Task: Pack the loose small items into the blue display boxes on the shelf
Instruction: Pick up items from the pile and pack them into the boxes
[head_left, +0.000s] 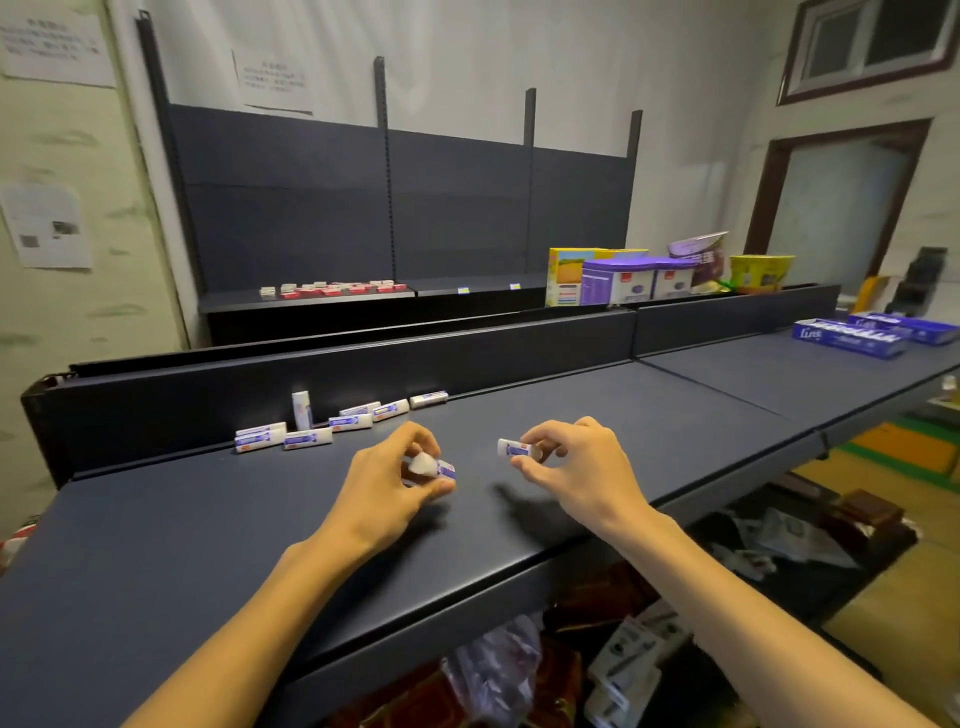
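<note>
Left hand: left hand (400, 470) is low over the dark shelf (571, 415), fingers curled round a small white-and-purple tube (431, 467), one end poking out between thumb and fingers.
Right hand: right hand (569, 462) pinches a second tube (517, 449) between thumb and fingertips, its white end pointing left, just above the shelf.
Loose tubes: a cluster (311, 428) lies by the back rail, beyond and left of both hands; one tube (301, 409) stands upright against the rail.
Blue boxes: the display boxes (872, 332) sit far right on the shelf, well apart from both hands.
Writing: white lettering on the nearest blue box, too blurred to read for certain; tube print unreadable.
Wall: paper notices (54, 49), text illegible.
Behind: purple and yellow cartons (623, 280) past the rail; red-and-white packs (332, 289) on the far shelf.
</note>
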